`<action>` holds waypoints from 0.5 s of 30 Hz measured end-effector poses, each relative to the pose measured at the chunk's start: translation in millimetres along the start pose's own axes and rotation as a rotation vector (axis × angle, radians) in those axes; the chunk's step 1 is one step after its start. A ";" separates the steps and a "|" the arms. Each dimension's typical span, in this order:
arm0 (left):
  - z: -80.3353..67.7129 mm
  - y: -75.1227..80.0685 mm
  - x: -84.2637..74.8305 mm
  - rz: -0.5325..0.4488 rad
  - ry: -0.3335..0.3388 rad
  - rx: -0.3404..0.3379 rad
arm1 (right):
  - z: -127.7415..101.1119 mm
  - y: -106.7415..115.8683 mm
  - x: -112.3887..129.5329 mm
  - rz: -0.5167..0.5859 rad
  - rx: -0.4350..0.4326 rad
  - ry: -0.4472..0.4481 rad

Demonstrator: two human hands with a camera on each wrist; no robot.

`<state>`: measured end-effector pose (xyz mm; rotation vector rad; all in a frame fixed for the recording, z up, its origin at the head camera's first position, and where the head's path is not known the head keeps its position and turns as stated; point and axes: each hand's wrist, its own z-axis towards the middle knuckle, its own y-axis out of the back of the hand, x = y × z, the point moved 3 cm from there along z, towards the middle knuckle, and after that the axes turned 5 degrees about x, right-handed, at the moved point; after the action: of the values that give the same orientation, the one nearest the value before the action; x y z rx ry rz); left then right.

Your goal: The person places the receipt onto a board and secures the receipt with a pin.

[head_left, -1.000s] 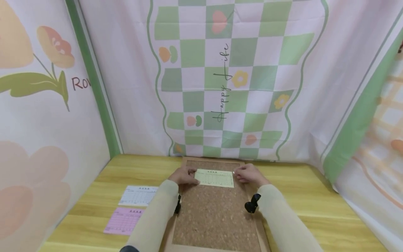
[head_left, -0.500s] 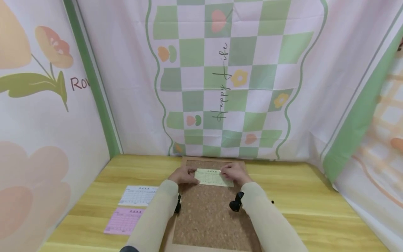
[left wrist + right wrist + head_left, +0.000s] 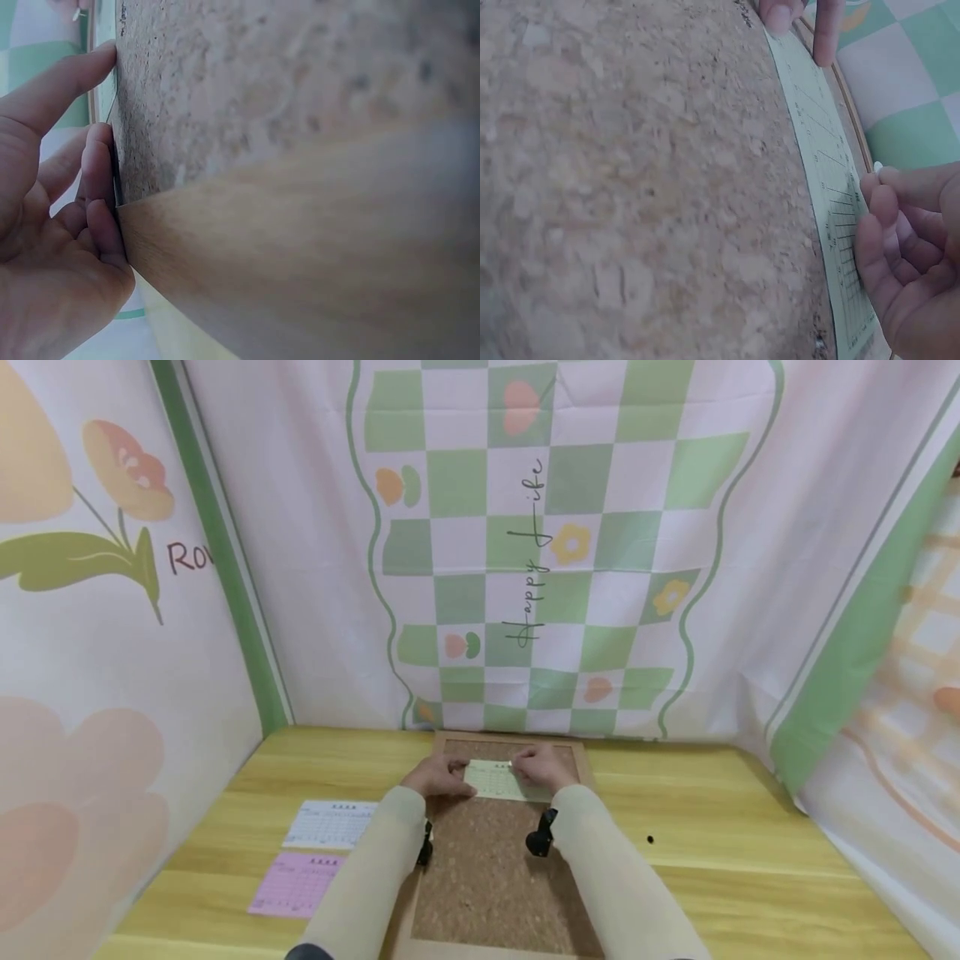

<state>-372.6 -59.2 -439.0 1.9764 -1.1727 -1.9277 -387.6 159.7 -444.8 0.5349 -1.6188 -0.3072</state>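
A pale yellow printed slip (image 3: 493, 782) lies crosswise near the far end of a wood-framed cork board (image 3: 510, 881). My left hand (image 3: 437, 776) rests at the slip's left end, thumb and forefinger spread over its corners. In the left wrist view, other fingers (image 3: 97, 165) of that hand bend close by the board's frame. Above the slip's right half, my right hand (image 3: 543, 767) pinches a small white push pin (image 3: 878, 168) between thumb and forefinger. The pin's tip is hidden by the fingers. Part of the slip's upper right is covered by the right hand.
To the left of the board, a white printed slip (image 3: 330, 824) and a pink one (image 3: 294, 885) lie on the wooden table (image 3: 750, 893), partly behind my left sleeve. A tiny black object (image 3: 650, 839) sits right of the board. A checked curtain (image 3: 525, 543) hangs behind.
My right hand has moved left from beyond the slip's right end to over its upper middle, with the push pin in its fingers. The left hand has stayed in place.
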 end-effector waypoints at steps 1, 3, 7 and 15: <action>-0.1 -0.1 -0.1 -0.007 -0.001 0.000 | 0.5 -0.9 0.0 0.015 0.000 0.009; -0.1 -0.2 -0.1 -0.011 -0.001 0.000 | 2.3 -2.3 -1.0 0.051 -0.007 0.006; -1.2 -0.3 0.4 -0.011 0.006 -0.001 | 4.5 -3.8 -1.4 0.092 -0.027 -0.025; -1.8 1.0 -0.7 -0.018 0.010 0.004 | 3.7 -4.9 4.5 0.112 -0.040 -0.123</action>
<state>-371.3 -60.3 -437.5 2.0035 -1.1611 -1.9226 -390.7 152.8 -443.8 0.4000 -1.7506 -0.2928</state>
